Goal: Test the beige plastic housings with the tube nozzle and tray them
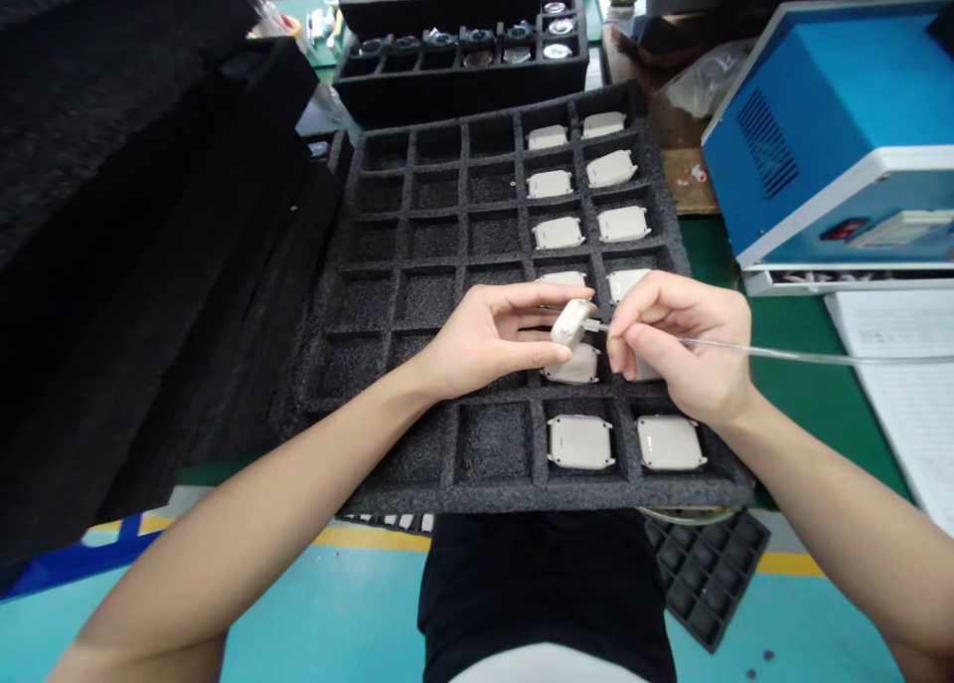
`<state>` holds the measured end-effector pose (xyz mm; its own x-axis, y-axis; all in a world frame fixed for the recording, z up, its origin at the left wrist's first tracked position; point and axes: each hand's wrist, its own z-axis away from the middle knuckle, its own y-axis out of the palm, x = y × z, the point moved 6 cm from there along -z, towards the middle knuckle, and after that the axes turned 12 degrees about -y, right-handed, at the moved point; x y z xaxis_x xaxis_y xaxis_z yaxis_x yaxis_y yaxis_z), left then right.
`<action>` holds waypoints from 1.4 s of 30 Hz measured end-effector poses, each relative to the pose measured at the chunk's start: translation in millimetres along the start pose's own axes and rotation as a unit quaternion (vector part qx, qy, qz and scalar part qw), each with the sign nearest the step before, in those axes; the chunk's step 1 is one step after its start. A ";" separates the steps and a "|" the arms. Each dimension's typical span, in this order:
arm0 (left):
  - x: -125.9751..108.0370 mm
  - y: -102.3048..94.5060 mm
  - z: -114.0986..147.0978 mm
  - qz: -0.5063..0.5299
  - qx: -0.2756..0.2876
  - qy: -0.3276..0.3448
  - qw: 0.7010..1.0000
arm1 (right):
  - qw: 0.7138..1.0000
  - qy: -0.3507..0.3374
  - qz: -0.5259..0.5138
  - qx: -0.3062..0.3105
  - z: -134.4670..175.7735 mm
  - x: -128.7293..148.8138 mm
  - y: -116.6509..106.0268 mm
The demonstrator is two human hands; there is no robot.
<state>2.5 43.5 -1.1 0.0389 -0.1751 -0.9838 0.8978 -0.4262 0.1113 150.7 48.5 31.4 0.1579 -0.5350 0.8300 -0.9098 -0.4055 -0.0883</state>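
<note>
Over a black foam tray (496, 413), my left hand (499, 335) grips a beige watch case (570, 322) between thumb and fingers, tilted on edge. My right hand (682, 335) pinches a thin clear tube (790, 353) that runs off to the right. The tube's pale tip (594, 326) meets the side of the held case; whether it is inserted or only touching I cannot tell. More beige watch cases (581, 441) lie singly in the pockets of the tray's two right columns, some partly hidden behind my hands. The left columns show bare pockets.
A blue and white machine (827, 136) stands at the right, with paper sheets (894, 365) in front of it. Tall black foam sheets (171, 216) rise at the left. Behind the tray sits another foam tray (462, 91) with round watch parts. A further tray (708, 574) is down on the floor.
</note>
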 end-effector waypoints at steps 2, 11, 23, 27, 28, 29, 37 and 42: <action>0.6 -0.6 -0.4 0.000 -0.002 0.000 1.000 | 1.000 0.002 -0.008 0.000 0.1 -0.2 0.0; -1.5 0.8 0.1 0.014 -0.033 -0.060 0.998 | 0.998 0.018 -0.066 -0.012 1.9 -7.8 3.3; 1.4 -1.5 1.4 0.014 -0.051 -0.114 0.992 | 0.995 0.036 -0.089 0.001 0.7 -13.5 5.0; 2.1 -0.9 0.6 0.013 -0.043 -0.112 0.993 | 0.996 0.029 -0.086 0.001 0.4 -13.1 5.3; 2.1 -0.8 0.5 0.013 -0.043 -0.111 0.993 | 0.996 0.028 -0.084 0.002 0.5 -13.3 5.1; 1.9 -0.8 0.5 0.013 -0.043 -0.110 0.993 | 0.996 0.028 -0.083 0.003 0.7 -13.5 5.0; -1.1 0.5 0.3 0.016 -0.040 -0.097 0.994 | 0.997 0.030 -0.075 0.011 1.0 -13.2 5.2; -1.6 1.5 0.0 0.020 -0.042 -0.094 0.995 | 0.997 0.033 -0.074 0.012 1.2 -13.9 5.6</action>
<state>3.8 43.1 0.6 -0.0001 -0.3566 -0.9343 0.9306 -0.3420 0.1304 143.9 52.8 18.7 0.2630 -0.4180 0.8695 -0.8690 -0.4942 0.0253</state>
